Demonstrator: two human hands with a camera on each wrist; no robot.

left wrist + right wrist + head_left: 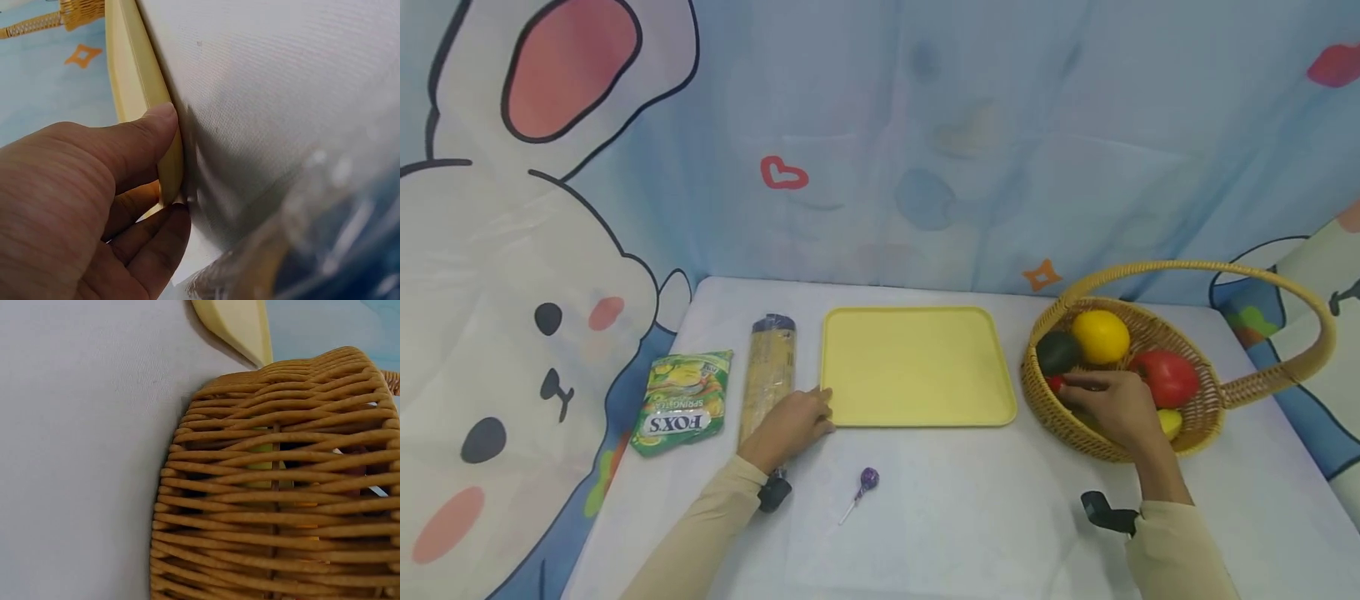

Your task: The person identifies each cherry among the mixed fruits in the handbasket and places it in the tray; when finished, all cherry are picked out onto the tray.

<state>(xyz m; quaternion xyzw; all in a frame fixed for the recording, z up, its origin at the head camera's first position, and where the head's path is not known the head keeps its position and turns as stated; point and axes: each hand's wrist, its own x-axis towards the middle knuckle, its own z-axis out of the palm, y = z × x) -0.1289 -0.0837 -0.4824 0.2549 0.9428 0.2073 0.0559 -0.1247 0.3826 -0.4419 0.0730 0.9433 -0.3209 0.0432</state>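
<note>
My left hand (793,427) pinches the near-left corner of a yellow tray (917,367). In the left wrist view, the thumb lies on the tray's rim (150,75) and the other fingers curl about its corner. My right hand (1116,404) reaches into a wicker basket (1060,425), its fingertips at a small red thing (1055,383) by the left wall. Whether they grip it is hidden. Around that hand lie a dark green fruit (1057,352), a yellow lemon (1101,336) and a red fruit (1167,377). The basket's weave (275,487) blocks the right wrist view of the hand.
A lollipop (868,478) with a purple wrapper lies before the tray. Left of the tray are a clear-wrapped tan pack (769,367) and a green FOXS candy bag (685,400). The basket's tall handle (1195,267) arches over its right side.
</note>
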